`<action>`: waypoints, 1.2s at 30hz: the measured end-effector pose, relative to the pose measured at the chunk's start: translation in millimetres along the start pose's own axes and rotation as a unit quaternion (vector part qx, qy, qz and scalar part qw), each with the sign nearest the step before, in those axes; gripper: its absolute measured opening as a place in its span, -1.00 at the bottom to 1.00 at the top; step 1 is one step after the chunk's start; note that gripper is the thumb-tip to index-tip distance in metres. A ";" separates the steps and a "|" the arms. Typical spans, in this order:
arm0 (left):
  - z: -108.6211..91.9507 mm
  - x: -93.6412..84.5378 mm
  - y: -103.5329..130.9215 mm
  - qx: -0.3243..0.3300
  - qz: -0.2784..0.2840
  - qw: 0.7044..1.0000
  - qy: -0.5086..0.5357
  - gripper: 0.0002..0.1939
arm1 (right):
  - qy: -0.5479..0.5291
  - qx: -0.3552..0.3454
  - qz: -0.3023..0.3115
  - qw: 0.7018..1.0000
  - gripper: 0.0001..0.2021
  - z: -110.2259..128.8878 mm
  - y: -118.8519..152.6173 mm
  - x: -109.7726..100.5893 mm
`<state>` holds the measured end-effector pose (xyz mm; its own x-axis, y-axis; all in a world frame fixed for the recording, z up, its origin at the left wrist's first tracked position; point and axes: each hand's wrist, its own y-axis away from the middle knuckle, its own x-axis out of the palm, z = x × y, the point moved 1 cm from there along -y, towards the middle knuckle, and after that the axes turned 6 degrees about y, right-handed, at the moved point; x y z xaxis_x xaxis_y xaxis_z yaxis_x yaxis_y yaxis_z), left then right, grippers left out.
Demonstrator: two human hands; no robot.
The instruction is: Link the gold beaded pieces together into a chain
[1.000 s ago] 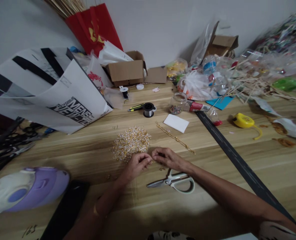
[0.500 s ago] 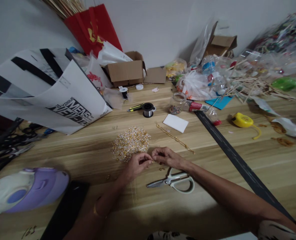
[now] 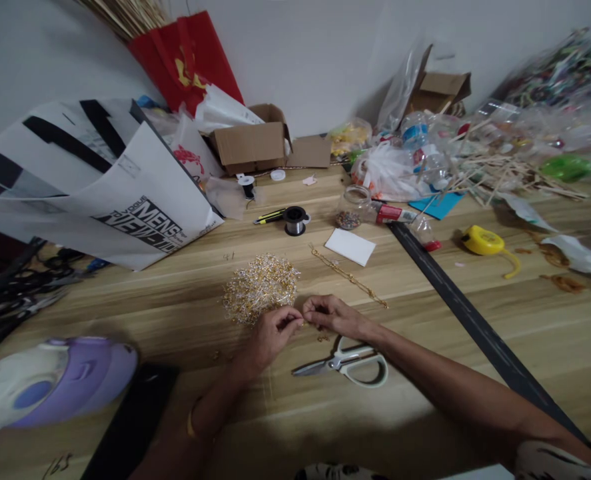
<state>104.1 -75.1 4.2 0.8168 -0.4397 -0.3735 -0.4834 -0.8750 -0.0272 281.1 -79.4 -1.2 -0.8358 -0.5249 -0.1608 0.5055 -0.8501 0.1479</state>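
Note:
My left hand (image 3: 276,332) and my right hand (image 3: 334,315) meet fingertip to fingertip above the table, both closed in a pinch. Whatever lies between the fingers is too small to name; a tiny gold glint shows there. Just behind my left hand is a heap of clear and gold beaded wire pieces (image 3: 260,287). White-handled scissors (image 3: 348,363) lie in front of my right hand, with a few small gold pieces (image 3: 323,339) close by. Beyond my right hand a gold chain (image 3: 348,275) stretches over the wood. Thin pale strands hang near my left wrist.
Behind the heap stand a wire spool (image 3: 295,220), a yellow cutter (image 3: 270,216) and a jar of beads (image 3: 350,208). A white pad (image 3: 350,247) and a yellow tape measure (image 3: 484,240) lie to the right. A large white bag (image 3: 125,200) and a purple device (image 3: 82,380) occupy the left.
Both hands stay almost in the same place, still pinched together. The view has shifted very slightly.

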 end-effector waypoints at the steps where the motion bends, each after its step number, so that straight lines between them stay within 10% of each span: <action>1: -0.5 -0.3 0.2 0.002 0.002 1.000 -0.005 -0.89 | 0.004 -0.003 0.001 1.000 -0.65 -0.5 -0.1 -0.1; 36: 7.4 -1.1 3.1 -0.013 0.006 0.998 0.058 -0.80 | -0.025 -0.001 -0.014 1.000 -0.71 1.7 1.9 5.3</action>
<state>99.3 -75.9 -2.3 0.8433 -0.4686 -0.2633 -0.4854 -0.8743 0.0014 277.3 -83.8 -0.1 -0.8591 -0.4985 -0.1160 0.4823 -0.8643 0.1427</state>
